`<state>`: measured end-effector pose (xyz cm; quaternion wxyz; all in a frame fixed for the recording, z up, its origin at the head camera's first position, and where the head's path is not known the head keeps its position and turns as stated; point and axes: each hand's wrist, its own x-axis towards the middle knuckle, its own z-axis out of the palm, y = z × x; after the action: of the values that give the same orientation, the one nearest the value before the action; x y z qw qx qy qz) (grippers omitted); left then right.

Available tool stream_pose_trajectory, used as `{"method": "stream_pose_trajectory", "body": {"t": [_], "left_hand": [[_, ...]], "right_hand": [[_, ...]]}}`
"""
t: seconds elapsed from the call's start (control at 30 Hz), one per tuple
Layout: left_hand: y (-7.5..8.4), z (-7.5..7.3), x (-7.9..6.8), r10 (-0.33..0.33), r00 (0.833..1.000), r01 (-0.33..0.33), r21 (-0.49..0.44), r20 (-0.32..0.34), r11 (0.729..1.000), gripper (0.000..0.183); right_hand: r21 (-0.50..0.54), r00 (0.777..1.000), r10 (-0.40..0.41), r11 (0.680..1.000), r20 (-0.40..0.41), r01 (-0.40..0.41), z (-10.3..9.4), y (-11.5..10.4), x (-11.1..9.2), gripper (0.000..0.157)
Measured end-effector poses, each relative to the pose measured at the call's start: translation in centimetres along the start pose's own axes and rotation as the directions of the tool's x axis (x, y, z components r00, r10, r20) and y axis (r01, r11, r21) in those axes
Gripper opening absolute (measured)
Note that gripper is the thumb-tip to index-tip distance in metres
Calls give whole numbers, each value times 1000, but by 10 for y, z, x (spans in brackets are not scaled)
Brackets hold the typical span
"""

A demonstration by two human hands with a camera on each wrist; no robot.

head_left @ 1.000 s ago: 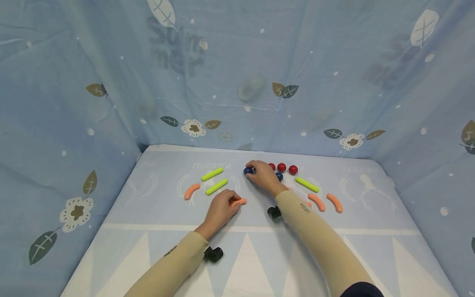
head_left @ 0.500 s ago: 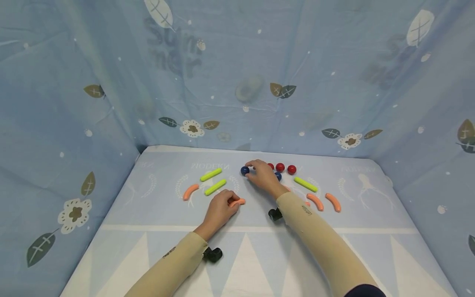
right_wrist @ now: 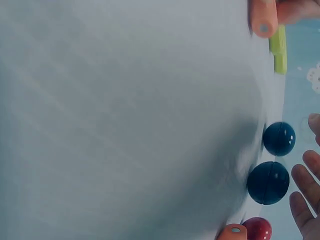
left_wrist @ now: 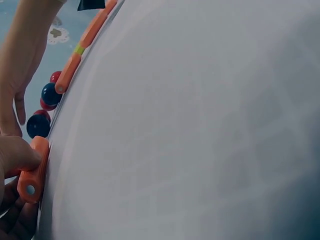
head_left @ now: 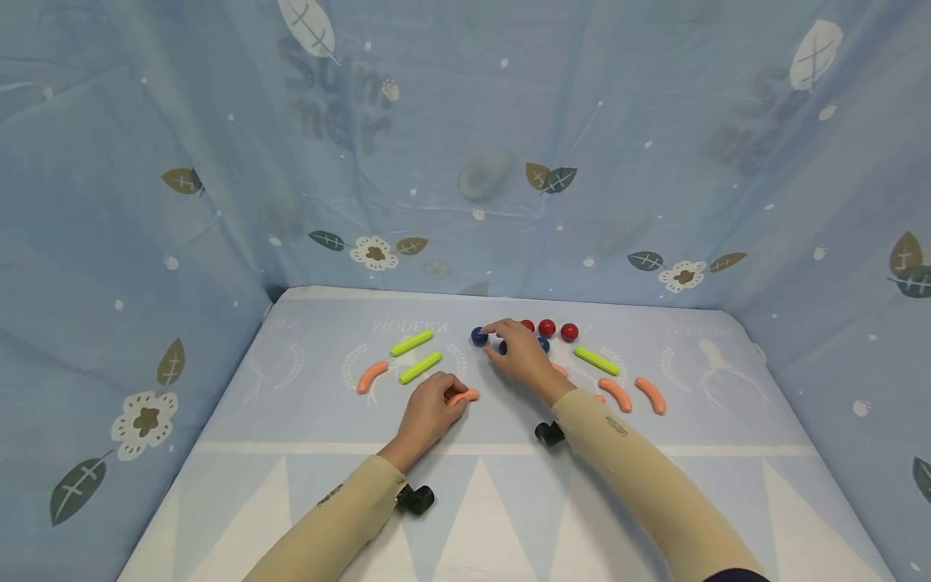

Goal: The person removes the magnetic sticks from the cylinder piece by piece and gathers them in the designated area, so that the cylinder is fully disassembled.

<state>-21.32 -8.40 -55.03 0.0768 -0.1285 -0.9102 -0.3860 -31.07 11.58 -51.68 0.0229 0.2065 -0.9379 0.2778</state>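
Observation:
My left hand (head_left: 431, 411) pinches an orange sausage-shaped piece (left_wrist: 35, 172) between thumb and fingers, low at the tabletop. My right hand (head_left: 520, 349) hovers over the blue balls with its fingers extended. One blue ball (head_left: 479, 336) sits just left of its fingertips. A second blue ball (right_wrist: 268, 182) shows beneath the hand, close to the first. A gap separates the fingers (right_wrist: 306, 182) from these balls in the right wrist view. Another blue ball (head_left: 544, 345) lies right of the hand, partly hidden by it.
Red balls (head_left: 570, 332) stand in a row behind the right hand. Green sticks (head_left: 420, 367) and an orange curved piece (head_left: 372, 377) lie at left. On the right are another green stick (head_left: 597, 360) and several orange pieces (head_left: 650, 396). Patterned curtains (head_left: 465, 162) enclose the table.
My right hand has let go of the left blue ball and drawn slightly right and back. A second blue ball has come into sight beneath it. My left hand stays on the orange piece.

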Motion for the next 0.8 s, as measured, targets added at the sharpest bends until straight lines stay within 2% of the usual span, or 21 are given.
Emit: {"method": "stream_pose_trajectory", "body": {"t": [0.4,0.6,0.8], "left_hand": [[-5,-4,-2,18,1000,-17,44,-24,999,12],[-6,-12,-8,16,999,-14,51,-40,999,12],[-16,-23,-14,-10,997,12,24,-80,1000,12]], "right_hand": [[36,997,-80,996,-13,81,3,-10,-29,29],[37,996,-86,996,3,86,4,-7,-45,29],[56,997,-79,995,18,78,0,-5,-59,28]]}}
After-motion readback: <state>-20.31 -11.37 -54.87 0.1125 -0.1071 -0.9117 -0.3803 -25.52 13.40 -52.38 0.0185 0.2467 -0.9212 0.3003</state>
